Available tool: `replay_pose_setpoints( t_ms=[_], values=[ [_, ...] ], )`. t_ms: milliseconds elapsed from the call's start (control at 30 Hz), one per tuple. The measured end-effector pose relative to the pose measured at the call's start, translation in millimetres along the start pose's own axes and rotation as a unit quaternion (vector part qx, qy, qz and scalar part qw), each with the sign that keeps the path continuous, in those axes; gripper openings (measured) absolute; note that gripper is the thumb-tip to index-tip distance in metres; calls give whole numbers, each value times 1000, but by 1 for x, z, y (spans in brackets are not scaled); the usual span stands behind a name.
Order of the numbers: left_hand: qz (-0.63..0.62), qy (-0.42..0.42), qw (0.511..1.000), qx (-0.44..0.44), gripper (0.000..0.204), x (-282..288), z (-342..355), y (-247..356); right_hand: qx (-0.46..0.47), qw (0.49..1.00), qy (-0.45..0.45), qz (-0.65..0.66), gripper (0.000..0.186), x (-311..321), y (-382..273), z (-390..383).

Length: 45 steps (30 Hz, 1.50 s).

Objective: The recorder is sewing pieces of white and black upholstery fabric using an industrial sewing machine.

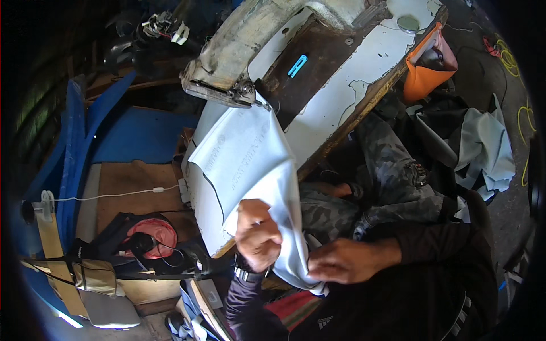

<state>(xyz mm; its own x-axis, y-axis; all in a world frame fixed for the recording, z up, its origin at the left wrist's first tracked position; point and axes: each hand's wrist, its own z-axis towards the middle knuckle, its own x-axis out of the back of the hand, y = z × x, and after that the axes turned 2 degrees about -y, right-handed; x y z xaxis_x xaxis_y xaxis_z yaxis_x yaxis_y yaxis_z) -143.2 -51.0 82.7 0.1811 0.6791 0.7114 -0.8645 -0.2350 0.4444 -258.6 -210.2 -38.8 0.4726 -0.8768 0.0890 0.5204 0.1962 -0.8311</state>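
Note:
A pale grey, leather-like sheet (253, 149) lies across the near end of a worn table, with its far end under the head of an old sewing machine (239, 42). The near part of the sheet is folded and hangs over the table edge toward my lap. My left hand (257, 234), a watch at its wrist, is closed on the folded part. Lower and to the right, my right hand (347, 260) pinches the sheet's hanging edge; its fingertips are partly hidden. Small light-blue thread snips (297, 66) lie on the machine's brown base.
An orange pouch (430, 73) hangs at the table's right edge. More grey material (483, 148) is heaped at the right, near yellow cord (506, 59). Blue boards (79, 153) stand at the left, above a bag with a red lining (152, 236). My legs are under the table.

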Motion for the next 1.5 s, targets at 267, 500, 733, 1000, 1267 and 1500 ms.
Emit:
replay_pose_setpoints(
  t_ms=[267,500,733,1000,1267,1500],
  values=[
    [134,-38,976,169,30,-20,11,-27,-247,844,323,350,28,57,103,24],
    [144,-145,955,214,21,-39,19,-54,-156,911,308,225,23,62,97,40],
    [291,-111,950,-5,18,-30,10,-62,-19,897,283,-339,10,89,73,57],
    [261,-107,958,-59,31,-44,-9,-75,4,892,272,-361,8,90,68,52],
    [230,-110,966,-41,38,-50,-8,-74,-260,963,47,-45,42,6,71,-8],
    [226,-314,905,-175,28,-27,-15,-21,-121,981,-131,74,41,18,11,-8]
  ],
)
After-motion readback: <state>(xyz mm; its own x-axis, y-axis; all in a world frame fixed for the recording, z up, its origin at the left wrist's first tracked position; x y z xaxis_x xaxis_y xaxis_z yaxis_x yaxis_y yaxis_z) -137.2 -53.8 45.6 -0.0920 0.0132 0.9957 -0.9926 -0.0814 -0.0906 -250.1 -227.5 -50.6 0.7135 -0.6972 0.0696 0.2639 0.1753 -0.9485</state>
